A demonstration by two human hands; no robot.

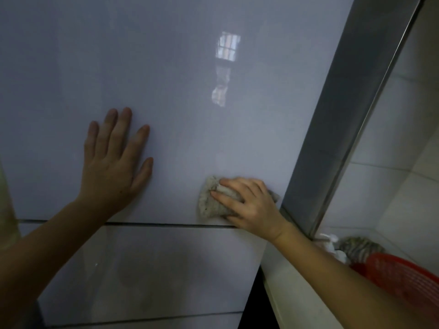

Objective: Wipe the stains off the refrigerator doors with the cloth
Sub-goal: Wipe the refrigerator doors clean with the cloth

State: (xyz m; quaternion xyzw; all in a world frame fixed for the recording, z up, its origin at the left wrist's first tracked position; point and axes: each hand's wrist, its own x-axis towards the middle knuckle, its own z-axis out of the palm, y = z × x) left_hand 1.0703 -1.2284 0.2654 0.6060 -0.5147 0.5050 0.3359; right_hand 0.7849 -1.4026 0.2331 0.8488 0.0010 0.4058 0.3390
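The glossy pale grey upper refrigerator door (166, 79) fills most of the view, with a window reflected in it. My right hand (249, 205) presses a crumpled beige cloth (210, 203) flat against the door's lower right corner, just above the seam to the lower door (154, 269). My left hand (114, 162) lies flat on the upper door to the left, fingers spread, holding nothing. I can make out no distinct stains in the dim light; faint smudges show on the lower door.
The refrigerator's grey side panel (332, 115) runs along the right edge, next to a white tiled wall (392, 162). A red plastic basket (399, 279) and a striped rag (358, 248) sit low at the right beside the fridge.
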